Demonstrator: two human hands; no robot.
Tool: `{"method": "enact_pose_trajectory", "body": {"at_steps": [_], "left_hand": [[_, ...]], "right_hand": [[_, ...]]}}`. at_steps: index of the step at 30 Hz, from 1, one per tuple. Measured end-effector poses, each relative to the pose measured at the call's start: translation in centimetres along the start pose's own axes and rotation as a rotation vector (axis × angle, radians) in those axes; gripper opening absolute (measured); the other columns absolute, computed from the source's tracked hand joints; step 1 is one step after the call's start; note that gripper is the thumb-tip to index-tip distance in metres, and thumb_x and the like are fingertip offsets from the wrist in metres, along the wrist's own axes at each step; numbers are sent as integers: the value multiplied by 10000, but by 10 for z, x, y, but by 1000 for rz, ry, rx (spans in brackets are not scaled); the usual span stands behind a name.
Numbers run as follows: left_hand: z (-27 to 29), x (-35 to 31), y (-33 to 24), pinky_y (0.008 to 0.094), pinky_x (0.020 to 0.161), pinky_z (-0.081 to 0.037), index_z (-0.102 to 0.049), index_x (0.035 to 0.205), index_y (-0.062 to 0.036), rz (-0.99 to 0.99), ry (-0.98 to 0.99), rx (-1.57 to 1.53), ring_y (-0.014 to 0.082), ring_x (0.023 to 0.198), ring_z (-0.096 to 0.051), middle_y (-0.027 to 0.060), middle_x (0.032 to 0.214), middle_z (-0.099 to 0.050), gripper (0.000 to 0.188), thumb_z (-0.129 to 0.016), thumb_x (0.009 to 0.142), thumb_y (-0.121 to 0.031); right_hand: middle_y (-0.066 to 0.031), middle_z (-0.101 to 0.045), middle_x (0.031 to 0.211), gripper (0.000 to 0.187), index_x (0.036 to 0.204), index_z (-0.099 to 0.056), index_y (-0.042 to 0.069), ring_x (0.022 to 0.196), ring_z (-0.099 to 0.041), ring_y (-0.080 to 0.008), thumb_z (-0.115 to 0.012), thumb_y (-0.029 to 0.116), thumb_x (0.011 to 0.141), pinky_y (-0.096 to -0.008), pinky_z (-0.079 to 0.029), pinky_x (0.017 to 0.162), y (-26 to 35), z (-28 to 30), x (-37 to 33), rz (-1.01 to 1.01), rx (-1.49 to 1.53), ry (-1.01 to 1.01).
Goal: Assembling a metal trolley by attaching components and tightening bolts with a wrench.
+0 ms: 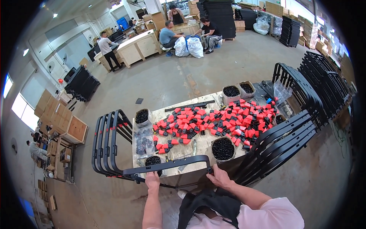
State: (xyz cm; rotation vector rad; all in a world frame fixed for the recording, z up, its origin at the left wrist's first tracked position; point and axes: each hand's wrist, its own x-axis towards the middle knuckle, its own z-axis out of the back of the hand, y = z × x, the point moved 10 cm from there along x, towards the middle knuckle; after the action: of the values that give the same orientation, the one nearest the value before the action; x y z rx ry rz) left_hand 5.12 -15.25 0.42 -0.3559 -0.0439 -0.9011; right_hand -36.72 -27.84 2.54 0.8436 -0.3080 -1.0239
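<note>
A black metal frame (173, 165) with rounded bent corners lies across in front of me, over the near edge of the table. My right hand (220, 177) is closed round its downturned right end. Farther left, my left hand (152, 179) grips the frame's lower side, its fingertips partly hidden by the bar. Just behind the left hand stands a box of small black parts (153, 160), partly covered by the frame. Many red-and-black plastic pieces (187, 124) are heaped over the wooden tabletop (183, 152).
Similar black frames (110, 143) stand at the table's left, and more frames (276, 143) lean at its right. Another box of black parts (223, 149) sits at the near edge. Several people work at wooden crates (140, 45) across the floor.
</note>
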Motion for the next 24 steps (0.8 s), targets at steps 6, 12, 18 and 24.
{"method": "enact_pose_trajectory", "body": {"at_steps": [6, 12, 18, 24], "left_hand": [[-23, -37, 7, 297, 658, -592, -670, 1134, 17, 454, 83, -1137, 169, 756, -717, 106, 901, -727, 178, -708, 981, -66], [-17, -70, -111, 345, 902, -612, -577, 1362, 63, 453, 357, -1515, 228, 1041, -717, 131, 1194, -656, 370, -674, 1023, -49], [-24, -106, -151, 333, 917, -606, -621, 1352, 12, 359, 521, -1636, 223, 1085, -717, 113, 1206, -695, 307, -630, 1046, -7], [-26, -122, -172, 343, 886, -627, -623, 1347, 2, 418, 600, -1713, 245, 1078, -733, 129, 1199, -708, 282, -616, 1072, -59]], "right_hand": [[-300, -688, 931, 441, 1080, -474, 0, 923, -681, -517, -722, 345, 963, -595, -543, 800, -5, -6, 4, 35, 22, -35], [-292, -694, 933, 414, 1079, -484, 16, 914, -677, -518, -720, 336, 963, -582, -541, 778, -5, 6, 11, 14, 38, -65], [-291, -694, 926, 393, 1065, -467, 9, 904, -675, -524, -711, 302, 974, -582, -533, 783, -5, -6, 13, -9, 70, 5], [-299, -692, 943, 397, 1072, -455, 2, 912, -673, -526, -705, 296, 978, -583, -529, 794, -5, -6, 8, -6, 104, 28]]}}
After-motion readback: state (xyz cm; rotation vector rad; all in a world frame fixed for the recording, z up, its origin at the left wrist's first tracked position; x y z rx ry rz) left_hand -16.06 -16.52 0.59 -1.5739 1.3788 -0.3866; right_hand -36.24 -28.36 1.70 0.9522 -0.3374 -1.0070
